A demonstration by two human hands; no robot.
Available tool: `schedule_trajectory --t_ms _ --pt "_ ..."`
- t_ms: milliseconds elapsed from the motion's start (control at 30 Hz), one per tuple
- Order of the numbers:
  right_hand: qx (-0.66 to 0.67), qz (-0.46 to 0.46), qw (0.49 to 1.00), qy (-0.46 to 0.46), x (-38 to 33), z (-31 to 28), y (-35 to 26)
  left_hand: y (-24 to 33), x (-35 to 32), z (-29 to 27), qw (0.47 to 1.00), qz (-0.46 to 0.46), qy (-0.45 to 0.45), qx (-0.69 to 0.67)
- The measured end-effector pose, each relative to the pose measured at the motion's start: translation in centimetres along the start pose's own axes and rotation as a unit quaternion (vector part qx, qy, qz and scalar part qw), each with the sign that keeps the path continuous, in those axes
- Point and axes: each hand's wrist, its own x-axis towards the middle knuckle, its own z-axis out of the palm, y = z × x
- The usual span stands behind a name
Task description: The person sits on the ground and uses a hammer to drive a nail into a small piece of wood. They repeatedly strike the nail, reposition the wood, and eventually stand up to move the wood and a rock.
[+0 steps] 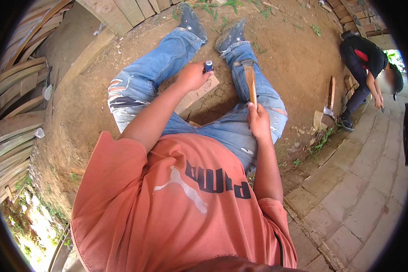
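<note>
My left hand (192, 78) is closed around a blue-handled chisel (208, 66). Its pale, capped end points up, and its blade is hidden. Just beneath that hand, a light wooden block (198, 94) slants between my legs, partly covered by my wrist and forearm. My right hand (259, 120) grips the lower end of a hammer's wooden handle (250, 84). The hammer's metal head (244, 62) is up by my right shin, apart from the chisel and the block.
Bare brown soil (299, 68) surrounds my boots. Stacked curved boards (18, 97) line the left side, and planks (122, 13) stand at the top. On the right, a co-worker (365, 59) bends over a paved walkway (349, 181), holding something small and dark.
</note>
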Motion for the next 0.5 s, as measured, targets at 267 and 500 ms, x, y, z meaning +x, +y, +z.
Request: schedule_trajectory --t_ms 267,500 --pt "-0.092 -0.084 0.992 0.033 -0.5 -0.7 -1.3 0.3 0.1 0.2 1.0 0.014 -0.014 -0.02" --pt "-0.186 -0.185 0.964 0.047 -3.6 -2.1 -8.3 1.7 -0.4 -0.6 0.999 0.013 -0.027 0.025"
